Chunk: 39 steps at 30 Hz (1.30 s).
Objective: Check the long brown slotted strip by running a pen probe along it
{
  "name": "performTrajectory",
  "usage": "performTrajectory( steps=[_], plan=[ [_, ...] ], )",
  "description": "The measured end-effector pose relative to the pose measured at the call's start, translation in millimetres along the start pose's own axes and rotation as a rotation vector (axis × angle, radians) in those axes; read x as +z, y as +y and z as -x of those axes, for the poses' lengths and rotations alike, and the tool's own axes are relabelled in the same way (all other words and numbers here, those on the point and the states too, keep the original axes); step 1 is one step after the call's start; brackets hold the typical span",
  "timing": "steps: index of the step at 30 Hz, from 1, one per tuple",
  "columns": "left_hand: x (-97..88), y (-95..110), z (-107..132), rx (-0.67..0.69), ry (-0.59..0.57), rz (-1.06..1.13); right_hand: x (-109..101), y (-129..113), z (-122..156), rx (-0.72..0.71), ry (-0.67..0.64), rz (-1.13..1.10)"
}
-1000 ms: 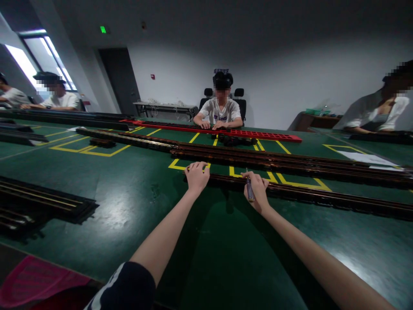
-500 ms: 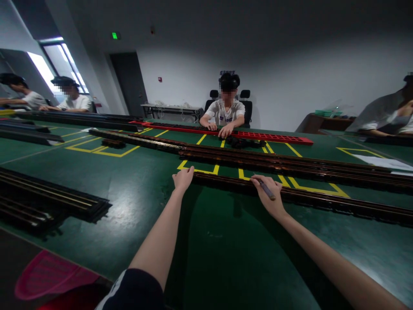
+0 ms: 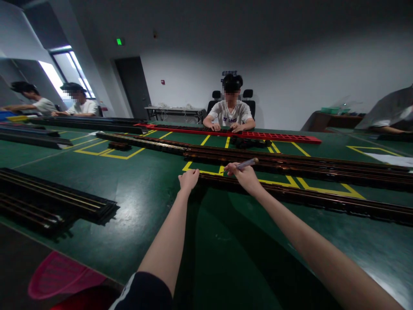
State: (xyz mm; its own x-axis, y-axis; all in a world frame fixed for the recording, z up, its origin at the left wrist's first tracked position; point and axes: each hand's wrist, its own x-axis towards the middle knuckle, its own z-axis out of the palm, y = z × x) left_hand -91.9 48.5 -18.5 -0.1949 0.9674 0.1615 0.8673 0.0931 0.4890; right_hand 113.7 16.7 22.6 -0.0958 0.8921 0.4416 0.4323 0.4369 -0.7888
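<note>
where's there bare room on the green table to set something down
Bare table lies between the left forearm and right forearm, nearer than the thin dark strip, and from the left forearm to the dark rails at left. It is crowded beyond the left hand and right hand, along the long dark bundle.

Dark navy left sleeve (image 3: 152,290), white striping (image 3: 124,294) (down its outer side), bare hands (image 3: 188,180) (image 3: 246,178)

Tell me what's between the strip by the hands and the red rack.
Head view: yellow tape, a bundle of long dark strips and, nearest the rack, a black clump.
</note>
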Motion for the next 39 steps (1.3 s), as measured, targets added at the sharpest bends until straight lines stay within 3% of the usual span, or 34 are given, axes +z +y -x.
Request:
performTrajectory(
  steps=[4,9,12,20,39],
  plan=[
    [0.5,0.4,-5.4,-0.019,-0.012,-0.031,27.2,-4.6,-14.3,-0.016,-0.084,-0.079],
    [2.1,-0.1,-7.9,-0.028,0.006,-0.043,50.5,1.5,-28.1,0.036,-0.089,-0.211],
    [2.8,-0.1,-5.9,-0.024,0.027,-0.041,57.2,3.8,-29.0,0.039,-0.077,-0.125],
    [2.7,2.2,-1.5,-0.008,0.070,0.001,61.3,1.8,-17.6,0.060,-0.030,-0.079],
    [-0.2,5.5,-0.9,-0.049,0.025,-0.044,66.4,-1.1,-11.9,0.042,-0.097,0.013]
  ],
)
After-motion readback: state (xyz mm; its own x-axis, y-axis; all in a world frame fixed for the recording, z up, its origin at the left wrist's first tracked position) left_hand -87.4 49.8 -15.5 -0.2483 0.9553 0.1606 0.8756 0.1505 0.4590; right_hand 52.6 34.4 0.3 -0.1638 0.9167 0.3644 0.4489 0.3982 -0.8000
